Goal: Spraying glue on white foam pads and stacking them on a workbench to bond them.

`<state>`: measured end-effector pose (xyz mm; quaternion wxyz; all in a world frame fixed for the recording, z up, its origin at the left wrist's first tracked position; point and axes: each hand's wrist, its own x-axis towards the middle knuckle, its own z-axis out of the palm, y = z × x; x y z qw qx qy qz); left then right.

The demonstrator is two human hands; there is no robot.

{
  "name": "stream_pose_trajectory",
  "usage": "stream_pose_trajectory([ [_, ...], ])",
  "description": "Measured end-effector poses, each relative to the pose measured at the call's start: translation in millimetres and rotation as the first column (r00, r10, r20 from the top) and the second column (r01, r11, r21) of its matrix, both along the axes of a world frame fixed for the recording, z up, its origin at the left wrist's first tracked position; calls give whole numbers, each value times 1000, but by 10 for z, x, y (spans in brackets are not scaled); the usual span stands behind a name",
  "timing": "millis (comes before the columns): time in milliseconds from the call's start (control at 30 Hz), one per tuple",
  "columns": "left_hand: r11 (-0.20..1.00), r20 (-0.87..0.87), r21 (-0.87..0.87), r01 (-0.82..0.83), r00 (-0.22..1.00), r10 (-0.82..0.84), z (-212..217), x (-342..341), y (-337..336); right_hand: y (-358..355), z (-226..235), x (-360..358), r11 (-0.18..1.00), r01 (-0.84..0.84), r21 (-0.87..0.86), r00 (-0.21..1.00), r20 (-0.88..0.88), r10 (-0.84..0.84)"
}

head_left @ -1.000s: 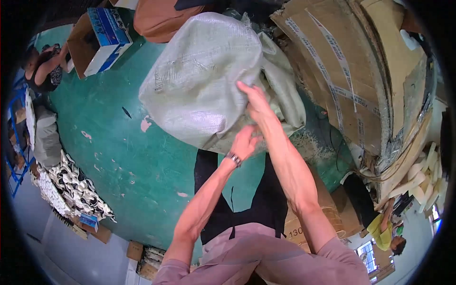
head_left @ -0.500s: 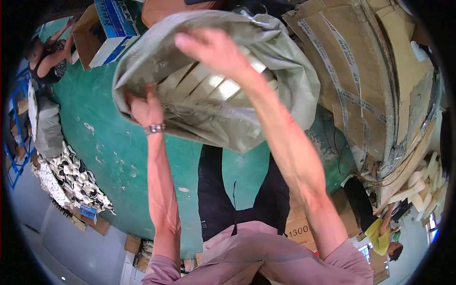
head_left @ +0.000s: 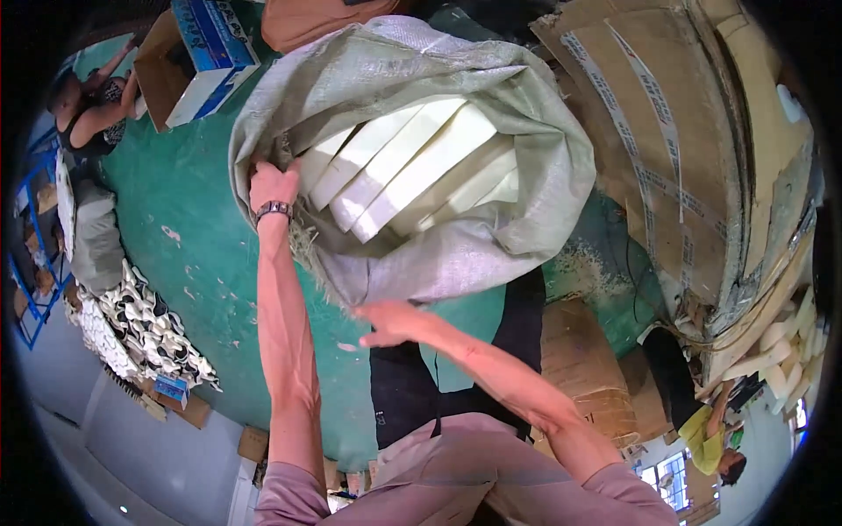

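A grey-white woven sack (head_left: 421,273) stands in front of me with its mouth wide and its rim partly folded over. Inside lie several long, pale white blocks (head_left: 412,167), slanted side by side; their material is unclear. At the sack's left rim, my left hand (head_left: 276,187) is closed around the fabric, with a dark band on its wrist. My right hand (head_left: 390,324) is below the near rim, beside a frayed edge, with thumb and fingers apart. Its fingertips come close to the fabric; whether they touch it cannot be made out.
Flattened cardboard sheets (head_left: 649,131) stack up on the right. A brown carton (head_left: 583,377) stands near my right leg. Back left, a person (head_left: 96,110) is by an open blue-and-white box (head_left: 215,57). White-and-black pieces (head_left: 145,324) heap at left. Another person (head_left: 706,434) is at lower right.
My right hand has come from above the sack's mouth down to its near side. My left hand now grips the rim in a fist. The mouth gapes wider, showing more of the blocks.
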<state>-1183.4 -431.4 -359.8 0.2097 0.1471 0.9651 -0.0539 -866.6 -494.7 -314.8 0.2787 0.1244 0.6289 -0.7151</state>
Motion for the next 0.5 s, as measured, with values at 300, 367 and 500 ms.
stream_pose_trajectory([
  [300,808,93,-199,554,832,-547,-713,-1285,-1519,2493,-565,-244,694,406,594,913,-239,-330],
  [367,815,206,-175,553,830,-519,-998,-1277,-1591,2809,-647,-364,702,347,622,937,-202,-284],
  [500,660,-91,-390,642,687,-721,-1314,-1777,-1819,3276,-488,-939,474,463,749,884,-356,-302],
])
